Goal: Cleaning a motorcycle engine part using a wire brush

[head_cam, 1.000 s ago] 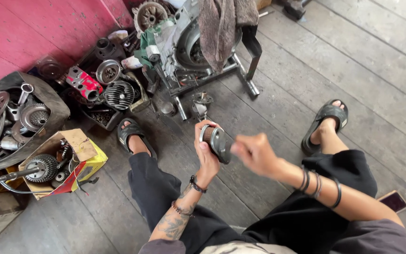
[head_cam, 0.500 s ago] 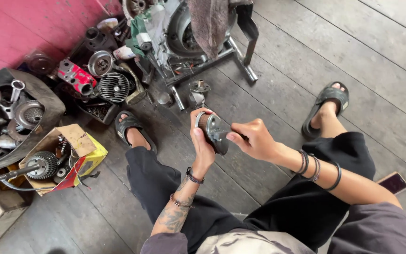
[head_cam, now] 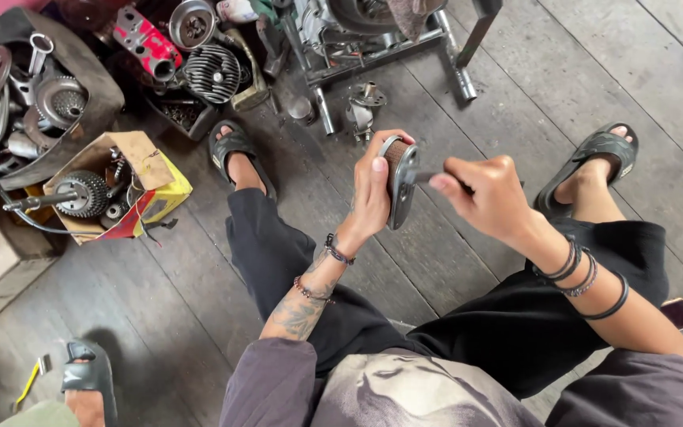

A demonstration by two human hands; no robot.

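Gripping the curved metal part (head_cam: 399, 180) upright in my left hand (head_cam: 371, 194), held above the plank floor (head_cam: 452, 269) between my knees, my right hand (head_cam: 490, 196) closes on a thin tool (head_cam: 427, 177) touching its face. Scraping step, I judge; next needs steady pressure.

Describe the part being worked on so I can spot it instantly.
Above the person's black-trousered lap, the left hand holds up a small grey metal part. Unlike the parts lying about the floor, it is rounded, brownish inside, and the right hand pushes a thin tool into it.

The right hand (head_cam: 488, 194) hides most of the thin tool (head_cam: 424, 177) it grips.
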